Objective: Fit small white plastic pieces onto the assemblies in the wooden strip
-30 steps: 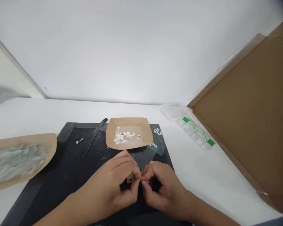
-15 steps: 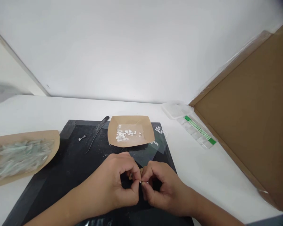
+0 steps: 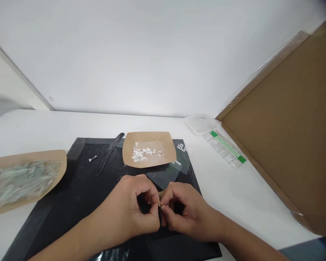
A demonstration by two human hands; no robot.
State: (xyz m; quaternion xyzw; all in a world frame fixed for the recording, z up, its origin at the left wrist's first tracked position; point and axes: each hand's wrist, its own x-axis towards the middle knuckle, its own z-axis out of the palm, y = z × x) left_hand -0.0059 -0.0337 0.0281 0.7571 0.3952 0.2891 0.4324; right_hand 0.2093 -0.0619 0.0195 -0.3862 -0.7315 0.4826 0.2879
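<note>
Above a black mat (image 3: 78, 195), the left hand (image 3: 130, 212) and right hand (image 3: 188, 214) meet, thumbs and fingertips pinching a tiny metallic piece (image 3: 159, 205) between them (too small to identify). Beyond the hands, a brown paper tray (image 3: 149, 136) holds small white pieces (image 3: 139, 155). Left of it lie a slim black tool (image 3: 113, 145) and a silvery part (image 3: 93, 158); farther left, a second tray (image 3: 62, 165) holds clear, greenish packets (image 3: 24, 177).
</note>
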